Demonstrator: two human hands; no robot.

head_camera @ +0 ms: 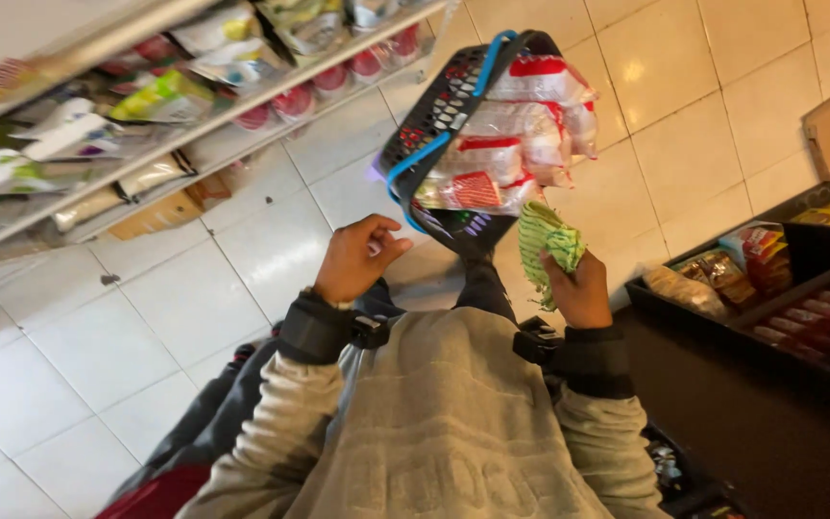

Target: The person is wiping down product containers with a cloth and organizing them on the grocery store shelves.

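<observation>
A black shopping basket (pixel 434 106) with blue handles stands on the tiled floor in front of me, filled with clear packets that have red and white labels (pixel 516 125). My right hand (pixel 580 288) grips a green striped packet (pixel 545 240) just beside the basket's near corner. Close to the basket's near rim, my left hand (pixel 355 259) hovers with its fingers curled in and nothing in it. Both wrists wear black bands over grey sleeves.
A shelf rack (pixel 146 106) with bagged goods and red-lidded tubs runs along the left. Dark shelves (pixel 770 288) with snack packets stand at the right. White floor tiles (pixel 242 269) lie between them.
</observation>
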